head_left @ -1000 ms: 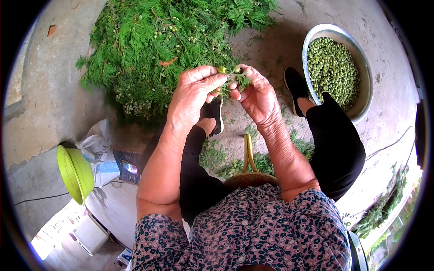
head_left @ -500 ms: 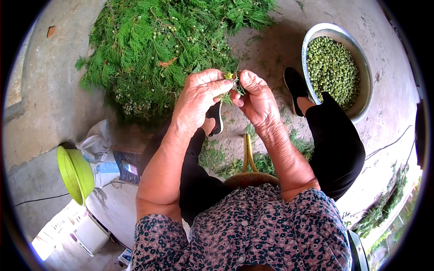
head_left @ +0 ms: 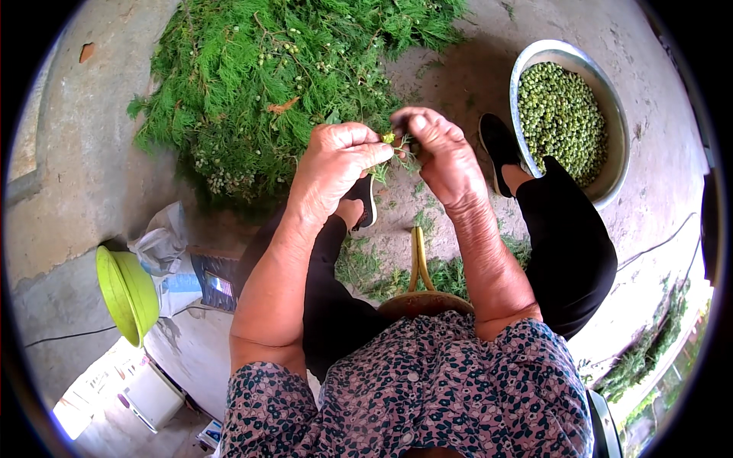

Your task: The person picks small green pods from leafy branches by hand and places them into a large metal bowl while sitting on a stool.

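My left hand (head_left: 334, 169) pinches a small green sprig (head_left: 401, 156) between thumb and fingertips, with a yellow-green seed cone (head_left: 389, 138) showing at the tips. Right beside it, my right hand (head_left: 450, 162) is raised with its fingers curled in and the thumb pressed toward them. Its fingertips are smeared by motion, and what they hold, if anything, is hidden. Beyond my hands lies a large heap of feathery green conifer branches (head_left: 252, 99) bearing pale green cones. At the right, many loose green cones (head_left: 561, 114) fill much of a grey metal basin (head_left: 620, 145).
Between my legs stands a basket (head_left: 424, 305) with a yellowish handle (head_left: 416, 263). Green clippings (head_left: 450, 276) lie scattered on the concrete floor. On the left are a lime-green basin (head_left: 126, 294) and a whitish plastic bag (head_left: 164, 240). My black shoe (head_left: 498, 149) is beside the metal basin.
My right hand has pulled slightly back and to the right from the sprig, its fingers curling in. My left hand stays nearly in place, still pinching the sprig.
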Action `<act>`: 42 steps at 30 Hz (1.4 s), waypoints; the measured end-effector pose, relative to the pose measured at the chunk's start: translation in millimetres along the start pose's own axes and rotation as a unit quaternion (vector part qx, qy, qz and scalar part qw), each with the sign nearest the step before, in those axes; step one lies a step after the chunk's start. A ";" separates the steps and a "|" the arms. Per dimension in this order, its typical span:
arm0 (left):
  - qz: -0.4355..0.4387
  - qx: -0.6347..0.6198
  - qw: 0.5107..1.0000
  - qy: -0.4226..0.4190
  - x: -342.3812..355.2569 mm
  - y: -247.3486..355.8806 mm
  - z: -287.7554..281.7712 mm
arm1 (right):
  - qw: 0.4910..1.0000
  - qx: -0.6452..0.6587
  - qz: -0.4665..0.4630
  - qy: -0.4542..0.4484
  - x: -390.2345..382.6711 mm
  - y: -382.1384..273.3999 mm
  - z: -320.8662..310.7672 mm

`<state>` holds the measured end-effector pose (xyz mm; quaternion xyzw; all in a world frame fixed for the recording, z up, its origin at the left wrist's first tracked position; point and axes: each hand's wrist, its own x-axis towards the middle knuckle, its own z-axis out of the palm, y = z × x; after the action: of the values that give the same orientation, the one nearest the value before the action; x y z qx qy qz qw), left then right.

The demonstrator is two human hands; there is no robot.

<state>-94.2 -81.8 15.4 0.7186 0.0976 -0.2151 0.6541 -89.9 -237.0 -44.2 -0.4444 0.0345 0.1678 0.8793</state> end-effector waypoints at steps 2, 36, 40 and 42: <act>0.019 0.075 0.997 0.012 0.2 -0.4 2.6 | 0.999 -0.029 0.024 -0.013 -8.7 -1.8 12.5; 0.217 0.295 0.831 -0.418 -42.0 -46.3 74.8 | 0.931 -0.135 -0.057 0.333 29.8 65.2 -168.5; 0.217 0.292 0.850 -0.380 -52.0 -45.0 70.6 | 0.886 -0.449 0.010 0.120 26.1 160.7 -150.6; 0.213 0.348 0.826 -0.388 -47.9 -34.5 65.8 | 0.831 -0.548 -0.096 0.001 29.1 203.3 -144.2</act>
<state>-163.2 -135.3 1.9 0.7590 -0.4011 -0.3513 0.3738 -116.0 -232.1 -293.8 -0.8549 -0.1050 0.0730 0.5028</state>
